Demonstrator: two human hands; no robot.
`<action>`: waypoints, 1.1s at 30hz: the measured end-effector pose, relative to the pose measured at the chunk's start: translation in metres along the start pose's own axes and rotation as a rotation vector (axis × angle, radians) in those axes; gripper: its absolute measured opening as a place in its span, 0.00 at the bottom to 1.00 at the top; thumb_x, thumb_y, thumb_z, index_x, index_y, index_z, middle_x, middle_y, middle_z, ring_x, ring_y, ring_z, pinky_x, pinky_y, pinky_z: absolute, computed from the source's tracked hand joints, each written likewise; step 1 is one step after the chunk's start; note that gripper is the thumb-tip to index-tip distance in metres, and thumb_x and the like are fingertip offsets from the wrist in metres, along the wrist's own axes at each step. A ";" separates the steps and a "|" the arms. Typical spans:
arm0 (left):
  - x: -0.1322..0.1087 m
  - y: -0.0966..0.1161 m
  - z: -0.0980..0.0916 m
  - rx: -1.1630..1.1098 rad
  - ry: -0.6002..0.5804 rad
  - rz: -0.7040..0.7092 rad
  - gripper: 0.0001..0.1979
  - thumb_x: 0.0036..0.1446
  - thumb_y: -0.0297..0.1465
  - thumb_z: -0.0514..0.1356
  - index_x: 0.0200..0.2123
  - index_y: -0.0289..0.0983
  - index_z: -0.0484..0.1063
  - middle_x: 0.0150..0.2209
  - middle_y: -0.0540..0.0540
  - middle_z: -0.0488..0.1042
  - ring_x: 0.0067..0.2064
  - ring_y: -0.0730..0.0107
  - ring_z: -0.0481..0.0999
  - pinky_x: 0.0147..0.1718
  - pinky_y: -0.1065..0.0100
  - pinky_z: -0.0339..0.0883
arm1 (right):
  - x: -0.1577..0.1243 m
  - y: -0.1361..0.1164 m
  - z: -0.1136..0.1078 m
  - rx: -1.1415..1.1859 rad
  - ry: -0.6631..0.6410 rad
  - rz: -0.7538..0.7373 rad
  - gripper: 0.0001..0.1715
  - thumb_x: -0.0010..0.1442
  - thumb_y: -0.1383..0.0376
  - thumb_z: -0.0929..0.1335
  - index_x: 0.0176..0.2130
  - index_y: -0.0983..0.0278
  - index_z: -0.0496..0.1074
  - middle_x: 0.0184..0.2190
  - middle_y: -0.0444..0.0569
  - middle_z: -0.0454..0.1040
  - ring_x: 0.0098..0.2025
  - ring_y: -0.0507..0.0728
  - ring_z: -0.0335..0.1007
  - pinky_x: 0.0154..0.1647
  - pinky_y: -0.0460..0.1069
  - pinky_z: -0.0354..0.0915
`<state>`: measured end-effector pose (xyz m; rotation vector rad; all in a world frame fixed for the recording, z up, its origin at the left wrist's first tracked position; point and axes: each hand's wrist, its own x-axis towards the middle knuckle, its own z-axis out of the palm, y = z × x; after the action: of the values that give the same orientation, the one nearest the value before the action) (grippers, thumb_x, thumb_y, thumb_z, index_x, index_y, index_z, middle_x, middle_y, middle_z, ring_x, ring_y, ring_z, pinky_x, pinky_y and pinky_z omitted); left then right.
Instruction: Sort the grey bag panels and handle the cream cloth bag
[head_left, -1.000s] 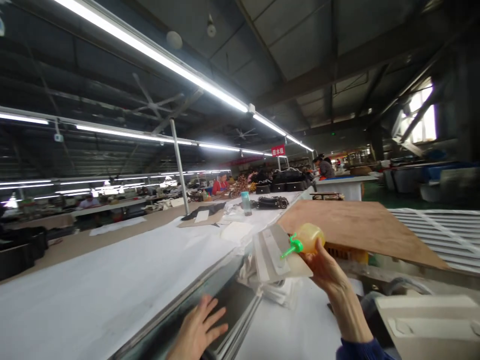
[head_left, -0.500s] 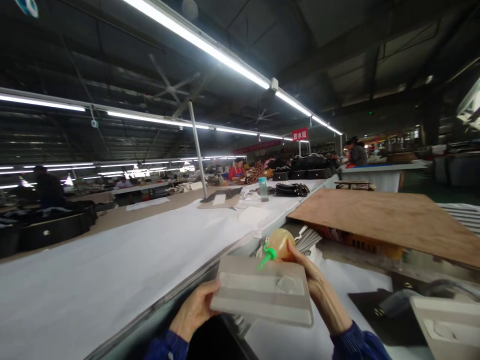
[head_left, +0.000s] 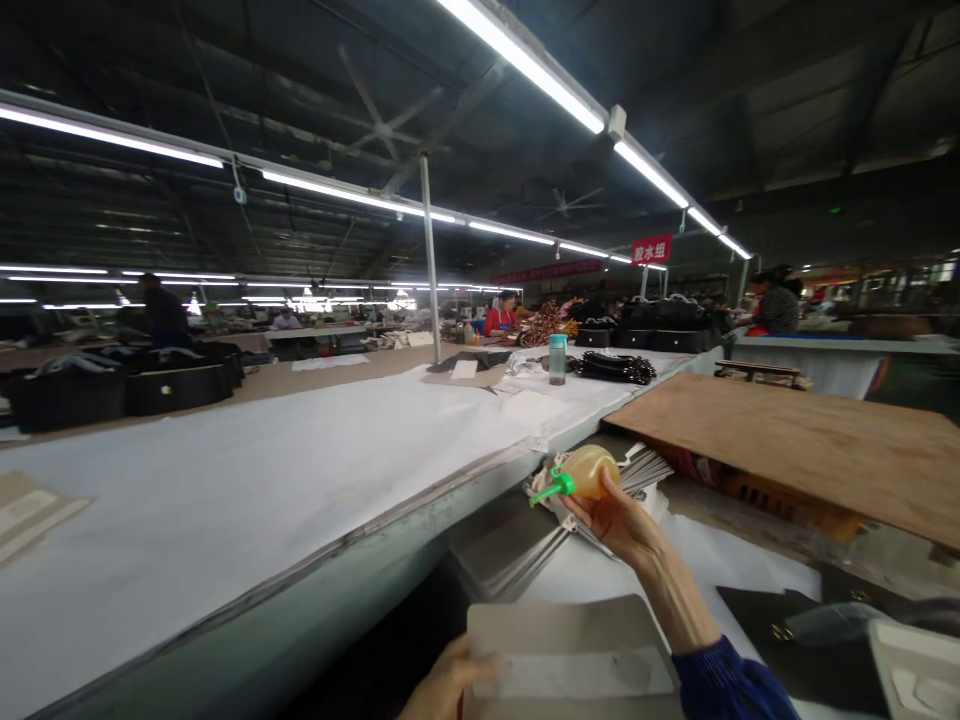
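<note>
My right hand is wrapped round a rounded bottle of yellowish liquid, whose green nozzle points left and down. Low in the view, my left hand grips the left edge of a flat grey-beige panel. A paler strip runs across that panel. Its lower part is cut off by the frame edge. The bottle is above and beyond the panel, apart from it. Behind the bottle lies a stack of thin grey pieces.
A long white-covered table stretches along the left, with another beige panel at its edge. A teal-capped bottle stands beside black straps. At right are a brown board and a dark piece. People work farther back.
The panel and my left hand have moved down, away from the green nozzle. My right hand still holds the bottle. The view has shifted left, bringing another beige panel in at the left edge.
</note>
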<state>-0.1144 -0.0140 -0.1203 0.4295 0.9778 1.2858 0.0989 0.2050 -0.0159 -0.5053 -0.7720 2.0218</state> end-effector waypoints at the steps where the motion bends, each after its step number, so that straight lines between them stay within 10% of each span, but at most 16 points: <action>1: -0.003 0.002 0.002 0.010 0.017 -0.007 0.13 0.46 0.32 0.71 0.38 0.36 0.80 0.30 0.45 0.82 0.43 0.50 0.81 0.43 0.61 0.67 | -0.002 0.001 0.003 -0.007 -0.014 0.009 0.15 0.70 0.58 0.69 0.48 0.68 0.74 0.47 0.52 0.78 0.45 0.57 0.78 0.45 0.55 0.76; 11: -0.028 0.042 0.034 -0.010 0.266 0.199 0.24 0.61 0.39 0.67 0.55 0.35 0.66 0.42 0.43 0.83 0.45 0.57 0.82 0.41 0.65 0.70 | -0.026 -0.013 0.024 -0.013 -0.015 -0.128 0.22 0.58 0.58 0.78 0.47 0.67 0.77 0.46 0.53 0.82 0.42 0.57 0.82 0.43 0.50 0.79; 21: -0.020 0.043 0.110 -0.185 0.100 0.295 0.23 0.51 0.38 0.73 0.46 0.32 0.76 0.37 0.39 0.84 0.46 0.51 0.83 0.41 0.62 0.73 | -0.064 0.017 0.074 -0.134 -0.065 -0.298 0.31 0.48 0.53 0.82 0.48 0.63 0.77 0.47 0.53 0.81 0.45 0.61 0.81 0.45 0.50 0.79; 33: -0.036 0.056 0.124 -0.292 0.064 0.364 0.35 0.40 0.41 0.79 0.50 0.34 0.76 0.43 0.37 0.84 0.53 0.43 0.80 0.46 0.59 0.74 | -0.074 0.025 0.080 -0.281 -0.019 -0.501 0.43 0.45 0.54 0.83 0.56 0.61 0.73 0.53 0.58 0.77 0.48 0.67 0.78 0.44 0.58 0.79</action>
<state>-0.0480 -0.0026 0.0034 0.3492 0.7685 1.7526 0.0742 0.1055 0.0286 -0.4001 -1.0820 1.4660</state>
